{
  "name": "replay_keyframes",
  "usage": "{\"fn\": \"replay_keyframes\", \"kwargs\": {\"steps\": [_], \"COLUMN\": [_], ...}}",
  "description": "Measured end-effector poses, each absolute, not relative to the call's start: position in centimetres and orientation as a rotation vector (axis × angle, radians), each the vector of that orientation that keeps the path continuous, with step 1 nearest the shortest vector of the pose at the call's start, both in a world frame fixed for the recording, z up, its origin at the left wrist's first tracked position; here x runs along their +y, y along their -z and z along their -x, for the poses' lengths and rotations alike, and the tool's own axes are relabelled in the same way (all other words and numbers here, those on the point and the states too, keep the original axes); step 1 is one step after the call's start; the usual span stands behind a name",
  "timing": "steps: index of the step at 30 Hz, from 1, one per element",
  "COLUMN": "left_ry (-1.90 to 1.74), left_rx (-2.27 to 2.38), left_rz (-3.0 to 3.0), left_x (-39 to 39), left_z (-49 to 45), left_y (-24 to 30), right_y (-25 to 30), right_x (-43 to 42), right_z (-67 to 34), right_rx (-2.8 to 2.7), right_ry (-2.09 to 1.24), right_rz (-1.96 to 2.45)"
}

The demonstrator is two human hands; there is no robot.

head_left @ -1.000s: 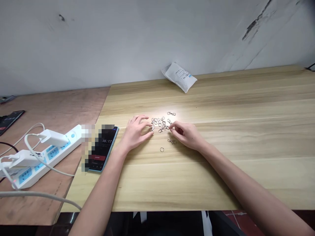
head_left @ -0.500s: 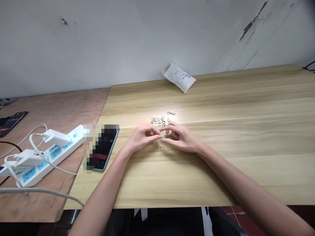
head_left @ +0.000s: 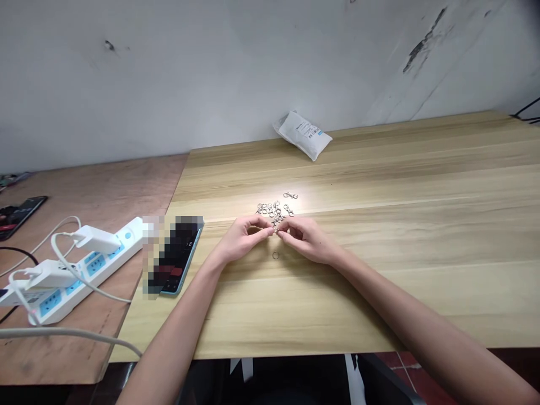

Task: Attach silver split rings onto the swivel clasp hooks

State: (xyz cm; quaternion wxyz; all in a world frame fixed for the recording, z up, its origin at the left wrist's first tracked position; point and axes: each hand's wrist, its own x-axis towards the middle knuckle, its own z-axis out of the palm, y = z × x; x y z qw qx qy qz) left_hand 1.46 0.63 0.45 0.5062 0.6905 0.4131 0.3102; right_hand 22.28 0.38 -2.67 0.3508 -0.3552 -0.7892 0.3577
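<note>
My left hand [head_left: 248, 237] and my right hand [head_left: 307, 238] meet fingertip to fingertip over the table, each closed in a pinch. A tiny glint of metal [head_left: 275, 230] shows between the fingertips; its kind is hidden by the fingers. Just beyond them lies a loose cluster of silver swivel clasps [head_left: 270, 210], some with rings on them. One clasp [head_left: 288, 210] lies to the right of the cluster, and another [head_left: 291, 196] farther back. A single split ring [head_left: 275, 255] rests on the wood, nearer to me than the hands.
A phone [head_left: 179, 259], partly pixelated, lies left of my left forearm. On the lower brown board stands a white power strip [head_left: 90, 270] with chargers and cables; another phone [head_left: 23, 216] is at far left. A white plastic packet [head_left: 304, 135] sits by the wall.
My right hand's fingers have closed in and now touch the left fingertips, where there was a small gap. The view has shifted slightly; the loose split ring stays on the table.
</note>
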Motion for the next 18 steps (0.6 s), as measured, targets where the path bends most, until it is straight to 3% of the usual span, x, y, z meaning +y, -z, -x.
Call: {"fn": "replay_keyframes", "kwargs": {"steps": [18], "left_ry": [-0.733], "left_rx": [0.979], "left_rz": [-1.374], "left_x": [0.41], "left_z": [-1.82], "left_y": [-0.43], "right_y": [2.18], "right_x": [0.04], "right_z": [-21.99], "right_rx": [-2.017], "right_ry": [-0.511], "right_rz": [0.858]}}
